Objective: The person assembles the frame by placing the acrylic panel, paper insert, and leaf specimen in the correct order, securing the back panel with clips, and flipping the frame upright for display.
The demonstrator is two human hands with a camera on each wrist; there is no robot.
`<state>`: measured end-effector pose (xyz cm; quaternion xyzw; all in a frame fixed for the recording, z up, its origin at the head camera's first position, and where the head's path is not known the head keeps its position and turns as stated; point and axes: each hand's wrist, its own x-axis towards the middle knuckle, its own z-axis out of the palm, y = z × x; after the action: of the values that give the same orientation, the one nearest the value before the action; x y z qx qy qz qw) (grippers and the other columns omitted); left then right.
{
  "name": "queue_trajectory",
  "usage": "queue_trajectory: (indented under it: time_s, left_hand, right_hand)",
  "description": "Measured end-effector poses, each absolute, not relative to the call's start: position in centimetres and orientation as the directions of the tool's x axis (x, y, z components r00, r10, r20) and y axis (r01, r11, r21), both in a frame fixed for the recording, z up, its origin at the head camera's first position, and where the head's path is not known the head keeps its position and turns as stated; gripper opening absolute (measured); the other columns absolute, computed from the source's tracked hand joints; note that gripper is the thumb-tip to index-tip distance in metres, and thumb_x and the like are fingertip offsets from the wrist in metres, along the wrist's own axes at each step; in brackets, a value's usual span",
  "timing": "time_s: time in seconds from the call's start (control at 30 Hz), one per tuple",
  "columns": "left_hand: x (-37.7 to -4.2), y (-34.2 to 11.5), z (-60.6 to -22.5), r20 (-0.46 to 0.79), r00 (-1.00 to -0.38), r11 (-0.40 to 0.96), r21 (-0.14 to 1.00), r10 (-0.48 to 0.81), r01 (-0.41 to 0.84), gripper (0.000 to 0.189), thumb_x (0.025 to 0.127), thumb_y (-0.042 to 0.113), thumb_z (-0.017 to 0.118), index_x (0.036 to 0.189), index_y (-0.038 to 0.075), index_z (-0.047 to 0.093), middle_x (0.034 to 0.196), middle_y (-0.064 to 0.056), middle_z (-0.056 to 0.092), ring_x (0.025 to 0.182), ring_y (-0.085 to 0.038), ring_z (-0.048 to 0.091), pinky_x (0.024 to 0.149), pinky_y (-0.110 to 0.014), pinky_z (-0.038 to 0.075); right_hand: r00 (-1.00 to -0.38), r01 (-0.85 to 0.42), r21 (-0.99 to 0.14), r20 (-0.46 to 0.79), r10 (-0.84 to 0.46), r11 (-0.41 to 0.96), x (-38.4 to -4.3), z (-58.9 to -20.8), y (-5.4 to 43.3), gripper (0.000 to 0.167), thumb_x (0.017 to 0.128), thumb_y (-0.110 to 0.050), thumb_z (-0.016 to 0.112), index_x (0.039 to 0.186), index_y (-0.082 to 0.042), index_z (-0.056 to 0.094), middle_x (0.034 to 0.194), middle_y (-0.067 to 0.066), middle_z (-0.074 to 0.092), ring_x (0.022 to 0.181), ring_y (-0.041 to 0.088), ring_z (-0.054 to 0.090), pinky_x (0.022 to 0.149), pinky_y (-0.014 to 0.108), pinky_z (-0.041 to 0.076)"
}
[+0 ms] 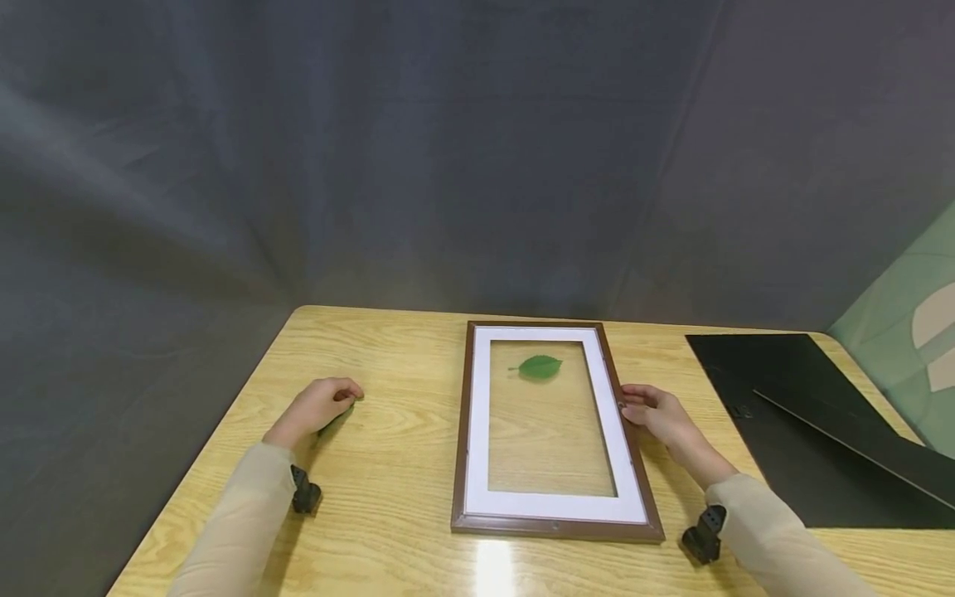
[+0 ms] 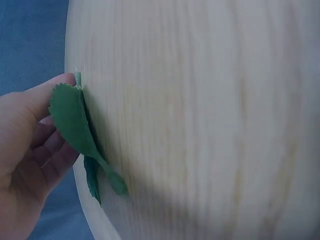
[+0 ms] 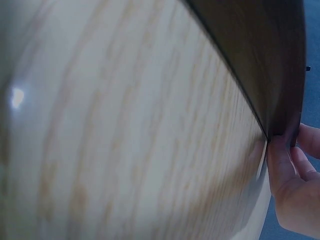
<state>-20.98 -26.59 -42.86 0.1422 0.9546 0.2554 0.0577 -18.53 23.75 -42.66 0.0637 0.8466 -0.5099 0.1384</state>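
On the left of the table, my left hand [image 1: 317, 408] pinches a green leaf [image 2: 70, 117] near its stem; the leaf has a toothed edge and hangs folded close to the wood. A second green leaf [image 1: 540, 367] lies inside the opening of a brown picture frame [image 1: 460, 464], toward its far end. White mat board [image 1: 477, 414] lines the frame, which lies flat. At the frame's right side, my right hand [image 1: 660, 414] holds the edge between thumb and fingers. The right wrist view shows the fingers [image 3: 281, 162] against the dark frame side [image 3: 270, 60].
To the right lies a black backing board [image 1: 776, 464] with a stand flap [image 1: 858, 431] raised at an angle. The wood-grain table [image 1: 395, 481] ends at a dark grey curtain [image 1: 477, 166] behind. A green patterned cloth [image 1: 918, 332] hangs at far right.
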Motion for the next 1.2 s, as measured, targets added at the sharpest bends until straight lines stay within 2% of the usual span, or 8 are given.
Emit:
queue_trajectory:
  time_s: [0.27, 0.43, 0.7, 0.97, 1.07, 1.2]
  left_hand:
    - [-21.2, -26.3, -42.8, -0.023, -0.949, 0.855, 0.440, 0.316, 0.274, 0.014, 0.091, 0.008, 0.061, 0.101, 0.003, 0.068, 0.093, -0.010, 0.069, 0.083, -0.021, 0.063, 0.077, -0.040, 0.054]
    - [-21.5, -26.4, -43.1, -0.010, -0.943, 0.854, 0.429, 0.331, 0.295, 0.014, 0.092, 0.008, 0.060, 0.102, 0.003, 0.068, 0.095, -0.011, 0.070, 0.086, -0.023, 0.065, 0.078, -0.041, 0.055]
    - [-21.8, -26.6, -42.6, 0.015, -0.935, 0.845, 0.421, 0.355, 0.328, 0.017, 0.096, 0.006, 0.053, 0.104, 0.000, 0.067, 0.101, -0.015, 0.067, 0.094, -0.030, 0.064, 0.083, -0.043, 0.055]
    - [-22.1, -26.3, -40.7, 0.075, -0.948, 0.853, 0.419, 0.308, 0.310, 0.019, 0.098, 0.009, 0.051, 0.109, -0.001, 0.063, 0.102, -0.016, 0.063, 0.091, -0.028, 0.061, 0.079, -0.043, 0.053]
    - [-22.2, -26.2, -40.3, 0.064, -0.952, 0.862, 0.409, 0.301, 0.300, 0.021, 0.098, 0.010, 0.051, 0.111, -0.001, 0.062, 0.105, -0.017, 0.065, 0.094, -0.030, 0.062, 0.080, -0.045, 0.053]
    - [-22.2, -26.0, -40.2, 0.023, -0.960, 0.872, 0.412, 0.281, 0.265, 0.023, 0.098, 0.011, 0.052, 0.114, -0.002, 0.061, 0.108, -0.018, 0.066, 0.100, -0.033, 0.062, 0.084, -0.047, 0.053]
  right_hand:
    - [-0.956, 0.242, -0.853, -0.292, -0.039, 0.463, -18.4, -42.7, 23.8, 0.050, 0.098, -0.006, 0.047, 0.142, 0.011, 0.031, 0.140, 0.032, 0.040, 0.124, 0.036, 0.049, 0.089, 0.023, 0.053]
    - [-0.956, 0.242, -0.849, -0.291, -0.033, 0.469, -18.5, -42.6, 23.7, 0.050, 0.097, -0.005, 0.047, 0.142, 0.011, 0.032, 0.140, 0.032, 0.040, 0.124, 0.037, 0.048, 0.092, 0.028, 0.053]
    - [-0.956, 0.241, -0.850, -0.290, -0.035, 0.468, -18.4, -42.6, 23.6, 0.049, 0.097, -0.006, 0.048, 0.141, 0.011, 0.032, 0.139, 0.032, 0.041, 0.121, 0.034, 0.051, 0.085, 0.021, 0.053]
    - [-0.954, 0.247, -0.843, -0.297, -0.031, 0.477, -18.4, -42.6, 23.7, 0.050, 0.098, -0.006, 0.047, 0.142, 0.011, 0.032, 0.140, 0.032, 0.040, 0.124, 0.038, 0.048, 0.092, 0.028, 0.053]
    - [-0.954, 0.249, -0.844, -0.298, -0.028, 0.475, -18.5, -42.6, 23.7, 0.050, 0.098, -0.006, 0.048, 0.142, 0.011, 0.032, 0.140, 0.032, 0.040, 0.124, 0.038, 0.048, 0.092, 0.029, 0.053]
    - [-0.955, 0.249, -0.848, -0.297, -0.030, 0.468, -18.5, -42.7, 23.7, 0.050, 0.097, -0.006, 0.048, 0.142, 0.011, 0.032, 0.140, 0.032, 0.040, 0.123, 0.036, 0.049, 0.088, 0.023, 0.053]
